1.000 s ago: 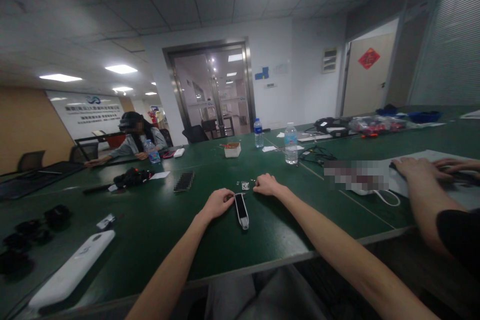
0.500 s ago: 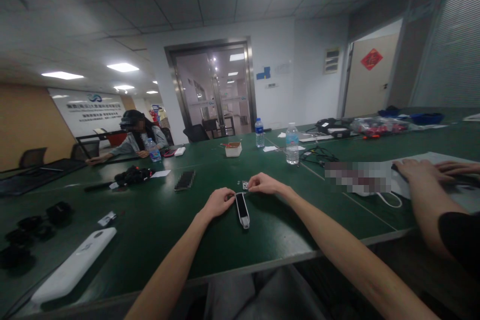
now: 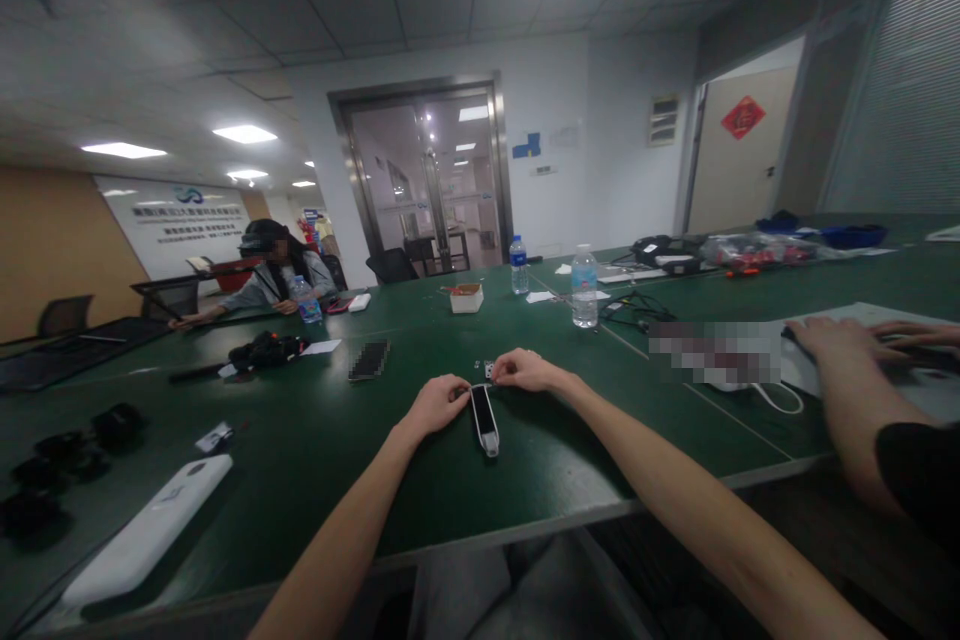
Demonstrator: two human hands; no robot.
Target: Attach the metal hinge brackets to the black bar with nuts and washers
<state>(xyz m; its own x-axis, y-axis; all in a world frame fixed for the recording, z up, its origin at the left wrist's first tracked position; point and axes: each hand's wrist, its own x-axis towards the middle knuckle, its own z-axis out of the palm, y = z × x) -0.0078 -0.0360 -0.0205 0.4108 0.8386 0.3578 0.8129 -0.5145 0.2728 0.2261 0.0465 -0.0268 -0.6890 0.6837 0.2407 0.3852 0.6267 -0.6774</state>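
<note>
Just below centre frame, a white device (image 3: 485, 422) lay on the counter (image 3: 420, 520), the left hand (image 3: 437, 405) at its upper end, the right hand (image 3: 525, 370) beside small parts (image 3: 488, 370), fingers bunched, any hold indiscernible, in close fingerwork that seemingly called for steadiness.

Around the slim white-rimmed device (image 3: 484, 415), green tabletop (image 3: 525, 480) offered passage at 6 o'clock, between the left forearm (image 3: 360, 505) at 8 and right forearm (image 3: 652, 480) at 4. The left hand (image 3: 437, 403) blocked 10, the right hand (image 3: 526, 370) 1. Farther out, a dark slab (image 3: 369, 361) obstructed 10, a white box (image 3: 466, 302) 12, a water bottle (image 3: 584, 295) 1.
</note>
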